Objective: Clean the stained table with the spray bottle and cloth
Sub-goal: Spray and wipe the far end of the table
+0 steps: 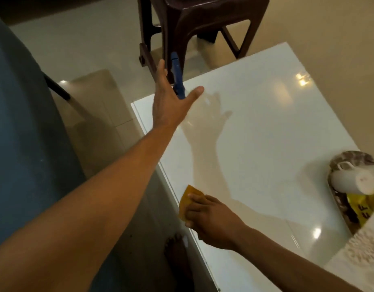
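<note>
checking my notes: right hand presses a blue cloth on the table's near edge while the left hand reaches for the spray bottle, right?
Not quite: the head view shows the cloth is yellow-orange, not blue. The rest holds: the right hand presses it on the table, and the left hand reaches toward the blue spray bottle.

The table (255, 127) is glossy white. The cloth (187, 202) at its near left edge is orange-yellow. The spray bottle (177, 77) at the far left corner shows a blue head. Beyond it stands a dark brown chair (194, 22) on cream floor tiles (80, 45). At right, a mottled brown-and-cream tray (354, 158) carries a white cup (350, 182) and a yellow packet (365, 209) with black letters.
</note>
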